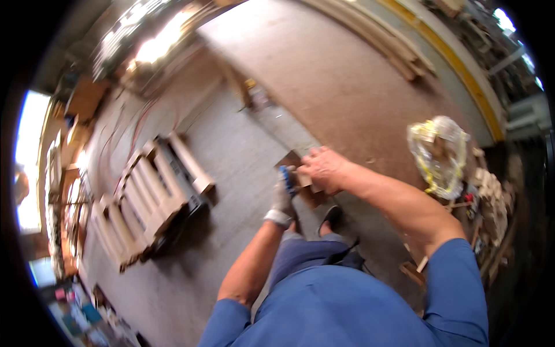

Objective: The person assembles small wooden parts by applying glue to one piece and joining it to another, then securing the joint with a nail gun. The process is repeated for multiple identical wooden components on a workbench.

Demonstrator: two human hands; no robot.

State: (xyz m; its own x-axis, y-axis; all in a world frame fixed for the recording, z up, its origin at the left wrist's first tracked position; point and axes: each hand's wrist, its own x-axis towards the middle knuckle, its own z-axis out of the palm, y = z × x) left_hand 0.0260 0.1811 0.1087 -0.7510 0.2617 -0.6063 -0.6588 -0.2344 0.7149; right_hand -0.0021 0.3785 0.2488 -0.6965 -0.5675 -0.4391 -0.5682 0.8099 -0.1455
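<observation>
A brown wooden piece (313, 198), flat-sided and board-like, is held in front of my body beside the near edge of the workbench (324, 69). My left hand (283, 195), in a pale glove with blue on the fingers, grips it from the left side. Bare and curled over its upper right part is my right hand (325, 169), close to the bench edge. Motion blur and the fingers hide part of the piece, so its full shape is unclear.
At left on the floor stands a pallet-like stack of wooden slats (144, 211). Long boards (376, 37) lie along the bench's far side. To the right are a clear plastic bag (438, 153) with yellow edging and a heap of wood offcuts (491, 202). Reddish hoses (139, 124) trail across the floor.
</observation>
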